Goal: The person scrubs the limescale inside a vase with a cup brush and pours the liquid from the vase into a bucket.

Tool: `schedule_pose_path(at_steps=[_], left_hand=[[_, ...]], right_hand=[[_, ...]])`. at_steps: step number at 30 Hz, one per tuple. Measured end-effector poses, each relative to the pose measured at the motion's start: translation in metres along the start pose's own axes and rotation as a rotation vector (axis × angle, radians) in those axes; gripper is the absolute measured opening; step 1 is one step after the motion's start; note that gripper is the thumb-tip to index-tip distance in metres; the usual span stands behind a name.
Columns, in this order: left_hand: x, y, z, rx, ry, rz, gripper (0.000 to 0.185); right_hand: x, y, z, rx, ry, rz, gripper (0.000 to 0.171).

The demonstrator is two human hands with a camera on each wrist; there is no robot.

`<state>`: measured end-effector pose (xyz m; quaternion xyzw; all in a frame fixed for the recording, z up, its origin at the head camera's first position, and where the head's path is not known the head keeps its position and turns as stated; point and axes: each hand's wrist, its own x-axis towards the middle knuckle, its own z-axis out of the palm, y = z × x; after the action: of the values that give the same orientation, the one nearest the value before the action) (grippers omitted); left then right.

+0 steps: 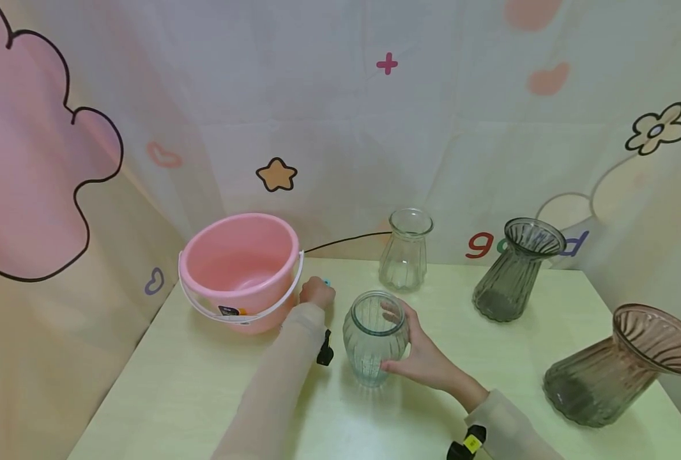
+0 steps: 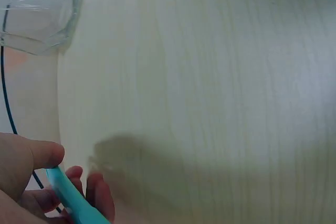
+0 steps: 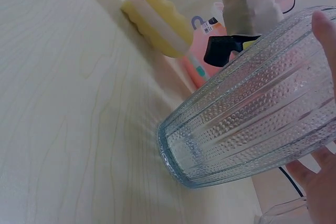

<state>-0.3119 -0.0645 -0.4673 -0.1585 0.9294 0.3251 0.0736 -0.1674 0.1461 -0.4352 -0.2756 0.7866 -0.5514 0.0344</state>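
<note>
My right hand (image 1: 400,342) grips a clear ribbed glass vase (image 1: 374,337) standing on the pale table (image 1: 202,383), fingers curled round its right side. In the right wrist view the vase (image 3: 252,103) fills the frame, with fingertips (image 3: 324,30) against its wall. My left hand (image 1: 317,292) lies farther back, beside the pink bucket (image 1: 239,268), and pinches a thin teal handle (image 2: 73,199) between thumb and fingers (image 2: 100,192). What the handle ends in is hidden.
A second clear vase (image 1: 405,250) stands at the back, a grey one (image 1: 515,268) to its right, a brown one (image 1: 622,364) near the right edge. A yellow and white sponge (image 3: 155,22) lies by the bucket. A black cable (image 1: 346,239) runs along the curtain.
</note>
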Motion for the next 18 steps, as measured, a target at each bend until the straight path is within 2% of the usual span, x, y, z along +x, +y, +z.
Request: schedule_pose_path(at_steps=[5, 13, 18], left_hand=[[0.003, -0.002, 0.009, 0.079, 0.032, -0.043, 0.031], [0.008, -0.01, 0.018, 0.152, 0.055, -0.023, 0.039], [0.009, -0.013, 0.02, 0.171, 0.056, -0.003, 0.04]], right_hand=[[0.001, 0.001, -0.001, 0.005, -0.004, -0.005, 0.104], [0.001, 0.001, 0.0, 0.019, -0.011, -0.011, 0.105], [0.003, 0.016, 0.002, 0.02, -0.003, -0.007, 0.108]])
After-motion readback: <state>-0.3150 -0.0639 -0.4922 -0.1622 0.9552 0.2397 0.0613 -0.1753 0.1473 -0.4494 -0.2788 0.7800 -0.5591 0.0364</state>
